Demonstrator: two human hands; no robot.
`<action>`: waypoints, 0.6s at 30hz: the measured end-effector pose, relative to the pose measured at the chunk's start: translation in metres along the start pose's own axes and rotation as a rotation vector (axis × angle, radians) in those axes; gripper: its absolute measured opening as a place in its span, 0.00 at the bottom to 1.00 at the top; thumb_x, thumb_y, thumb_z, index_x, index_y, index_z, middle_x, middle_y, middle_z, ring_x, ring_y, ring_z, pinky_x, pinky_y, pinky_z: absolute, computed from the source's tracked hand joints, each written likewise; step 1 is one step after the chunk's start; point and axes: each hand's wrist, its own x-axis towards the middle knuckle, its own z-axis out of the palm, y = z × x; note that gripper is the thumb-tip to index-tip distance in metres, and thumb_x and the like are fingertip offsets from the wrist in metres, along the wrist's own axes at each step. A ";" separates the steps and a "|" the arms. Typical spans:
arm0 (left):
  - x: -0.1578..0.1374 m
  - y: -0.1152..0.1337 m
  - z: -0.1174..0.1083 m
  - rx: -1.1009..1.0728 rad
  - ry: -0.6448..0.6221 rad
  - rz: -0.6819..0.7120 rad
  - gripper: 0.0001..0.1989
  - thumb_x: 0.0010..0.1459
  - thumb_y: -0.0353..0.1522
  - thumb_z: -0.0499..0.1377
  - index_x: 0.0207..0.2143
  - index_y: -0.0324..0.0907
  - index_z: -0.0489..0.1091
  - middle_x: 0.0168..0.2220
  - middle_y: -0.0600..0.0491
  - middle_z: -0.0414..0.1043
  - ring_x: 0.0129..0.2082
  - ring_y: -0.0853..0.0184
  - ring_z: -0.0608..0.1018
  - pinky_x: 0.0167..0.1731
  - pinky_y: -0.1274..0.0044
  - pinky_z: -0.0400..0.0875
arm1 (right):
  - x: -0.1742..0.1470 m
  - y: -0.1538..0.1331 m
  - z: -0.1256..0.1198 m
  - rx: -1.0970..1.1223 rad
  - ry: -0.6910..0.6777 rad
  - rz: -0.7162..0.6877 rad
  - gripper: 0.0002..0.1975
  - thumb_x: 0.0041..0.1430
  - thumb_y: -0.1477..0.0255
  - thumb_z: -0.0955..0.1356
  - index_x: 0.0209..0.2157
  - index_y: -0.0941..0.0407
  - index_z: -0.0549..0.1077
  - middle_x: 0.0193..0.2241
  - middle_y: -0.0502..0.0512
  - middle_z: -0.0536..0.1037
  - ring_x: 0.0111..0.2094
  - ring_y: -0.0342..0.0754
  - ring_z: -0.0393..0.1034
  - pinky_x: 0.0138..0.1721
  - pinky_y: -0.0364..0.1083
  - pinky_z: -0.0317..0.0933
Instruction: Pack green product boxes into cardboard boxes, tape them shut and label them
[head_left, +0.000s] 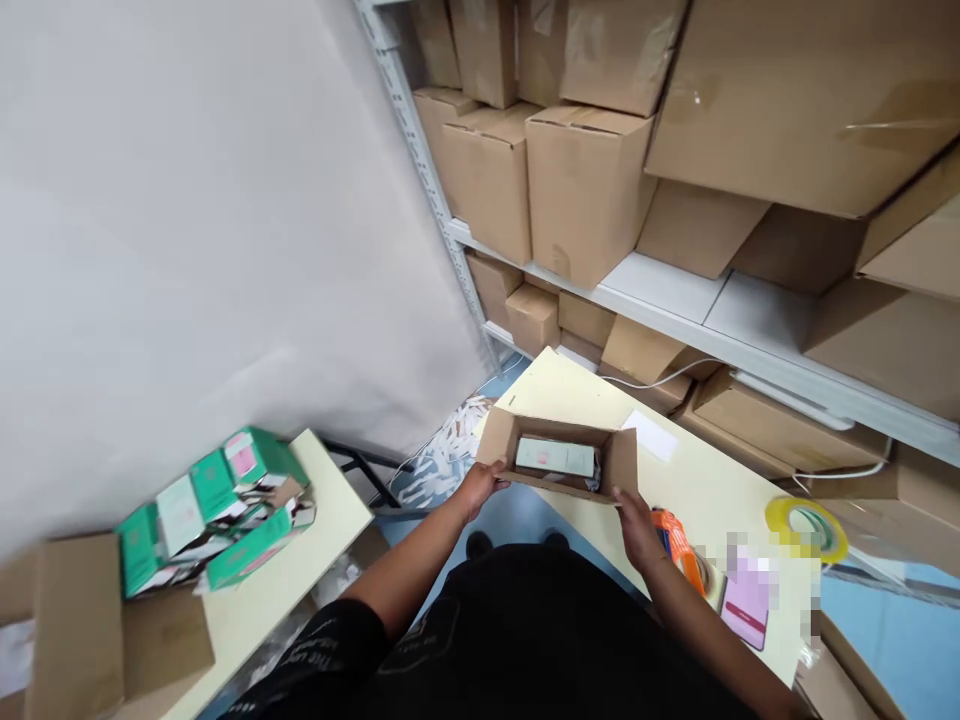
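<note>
Between both hands is an open cardboard box (499,437), held at the front edge of the pale yellow table. Inside it lies a light green carton (555,456) with a small pink mark, and some crumpled wrapping beside its right end. My left hand (480,488) grips the box's left end, thumb near the rim. On the right end, my right hand (636,522) is closed on the near corner. Just right of that hand lies an orange tape dispenser (679,550).
A phone (746,600) and a yellow tape roll (806,528) lie on the right of the table (555,385), with white paper (651,434) behind. Shelves (660,290) of cardboard boxes stand beyond. Green cartons (214,485) sit on a left table; paper strips (450,450) litter the floor.
</note>
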 end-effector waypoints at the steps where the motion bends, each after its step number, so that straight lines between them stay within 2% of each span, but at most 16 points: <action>1: -0.008 -0.004 -0.006 -0.025 0.032 0.005 0.17 0.59 0.41 0.68 0.43 0.36 0.77 0.45 0.42 0.81 0.47 0.58 0.82 0.48 0.69 0.81 | 0.006 -0.005 0.004 0.009 -0.031 0.000 0.24 0.50 0.53 0.74 0.43 0.54 0.80 0.42 0.57 0.85 0.51 0.59 0.76 0.53 0.50 0.69; 5: -0.044 -0.020 -0.033 -0.112 0.156 0.052 0.14 0.63 0.40 0.65 0.39 0.35 0.78 0.43 0.43 0.82 0.43 0.60 0.84 0.48 0.71 0.80 | 0.024 -0.031 0.037 -0.032 -0.078 0.019 0.28 0.45 0.57 0.76 0.45 0.60 0.81 0.43 0.60 0.85 0.51 0.62 0.77 0.52 0.52 0.70; 9: -0.084 -0.036 -0.069 -0.172 0.343 0.125 0.12 0.62 0.37 0.65 0.41 0.36 0.78 0.45 0.44 0.83 0.41 0.60 0.84 0.42 0.72 0.82 | 0.021 -0.050 0.091 -0.117 -0.178 0.051 0.31 0.42 0.59 0.79 0.49 0.59 0.81 0.45 0.61 0.85 0.52 0.62 0.78 0.49 0.53 0.73; 13: -0.133 -0.060 -0.120 -0.239 0.504 0.189 0.16 0.61 0.38 0.65 0.46 0.36 0.77 0.47 0.43 0.82 0.43 0.58 0.83 0.37 0.72 0.82 | -0.006 -0.050 0.156 -0.303 -0.319 0.008 0.32 0.40 0.65 0.80 0.50 0.58 0.81 0.45 0.61 0.85 0.50 0.62 0.79 0.44 0.51 0.74; 18: -0.201 -0.102 -0.201 -0.187 0.668 0.230 0.21 0.61 0.48 0.63 0.38 0.36 0.78 0.36 0.44 0.82 0.41 0.56 0.82 0.37 0.71 0.80 | -0.068 -0.020 0.237 -0.448 -0.446 -0.027 0.30 0.41 0.66 0.77 0.49 0.58 0.80 0.43 0.59 0.85 0.46 0.60 0.80 0.38 0.49 0.74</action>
